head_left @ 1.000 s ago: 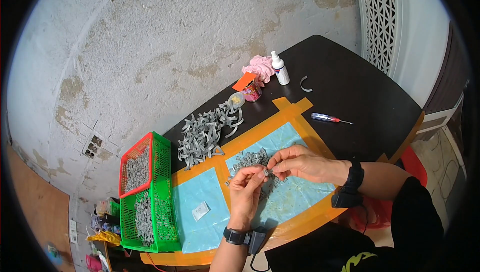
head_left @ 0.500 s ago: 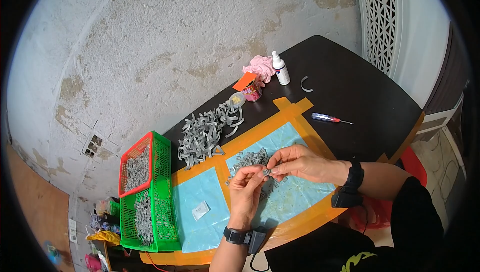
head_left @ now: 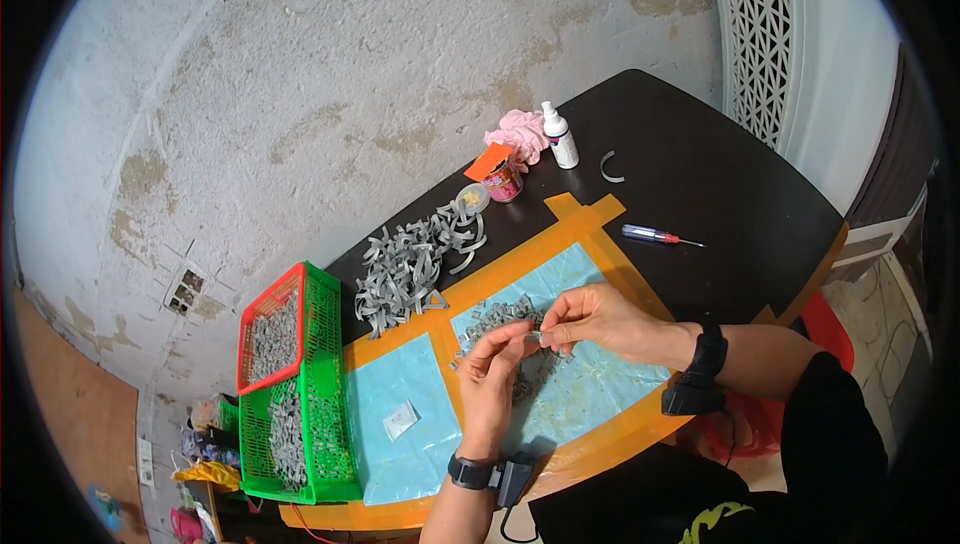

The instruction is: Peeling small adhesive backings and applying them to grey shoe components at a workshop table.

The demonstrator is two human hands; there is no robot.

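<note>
Over the right-hand blue sheet (head_left: 612, 384), both of my hands meet with their fingertips pinched around one small grey piece (head_left: 535, 337). My left hand (head_left: 486, 379) grips it between thumb and fingers from the left. From the other side, my right hand (head_left: 615, 327) pinches it too, its fingers curled. Most of the piece is covered by the fingers, so its exact kind does not show. Right behind and below the hands lies a heap of similar small grey pieces (head_left: 495, 314), partly hidden by them.
Longer curved grey strips (head_left: 405, 269) are piled at the table's back left. Green baskets (head_left: 325, 414) and a red-rimmed one (head_left: 270, 339) hold grey pieces. A screwdriver (head_left: 652, 234), white bottle (head_left: 561, 139), tin (head_left: 503, 182), pink cloth (head_left: 520, 132) and white packet (head_left: 400, 421) lie about.
My fingertips have shifted around the small grey piece, which is now more covered. The left fingers have straightened and reach further right. The other things stay put.
</note>
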